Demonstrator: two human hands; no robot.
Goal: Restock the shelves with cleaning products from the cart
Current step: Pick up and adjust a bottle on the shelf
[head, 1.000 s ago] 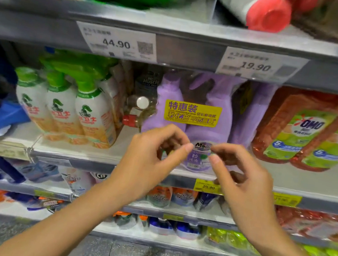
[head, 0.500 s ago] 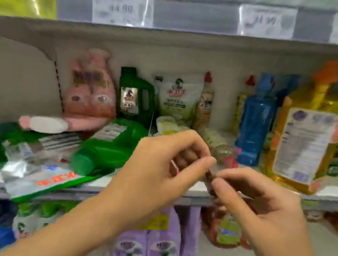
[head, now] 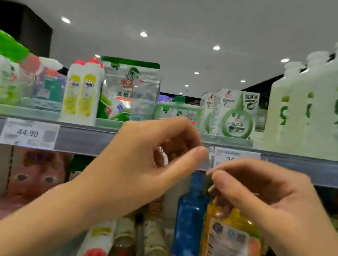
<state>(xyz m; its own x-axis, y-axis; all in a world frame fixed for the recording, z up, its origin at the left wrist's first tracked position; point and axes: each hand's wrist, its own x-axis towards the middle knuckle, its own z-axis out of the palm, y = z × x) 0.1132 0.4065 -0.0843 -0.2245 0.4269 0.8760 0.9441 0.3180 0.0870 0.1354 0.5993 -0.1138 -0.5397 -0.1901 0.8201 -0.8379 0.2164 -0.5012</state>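
- Camera's swung upward since half a second back: the shelf (head: pixel 85 140) edge with the 44.90 price tag (head: pixel 28 133) was near the top of the view then, and now it's mid-view with the top row showing. Both hands kept their spot out front, fingertips nearly meeting.
- What could go wrong: the right hand (head: pixel 264 195) hangs right over the yellow bottle (head: pixel 230 250), curled fingers just above its top. A careless drop of the wrist could tip it into the blue bottle (head: pixel 189 220) beside it.
- No cleaning product is in either hand and the cart isn't in view, so the stock is either on the shelves or out of sight. Reaching up with the view this blurry could knock the white bottles (head: pixel 82 91) at the front of the top row.
- Pose: left hand (head: pixel 153 161) is raised in front of the shelf edge, fingers curled, thumb pointing toward the right hand. The right hand mirrors it, thumb against forefinger. Can't tell if they're pinching something tiny.
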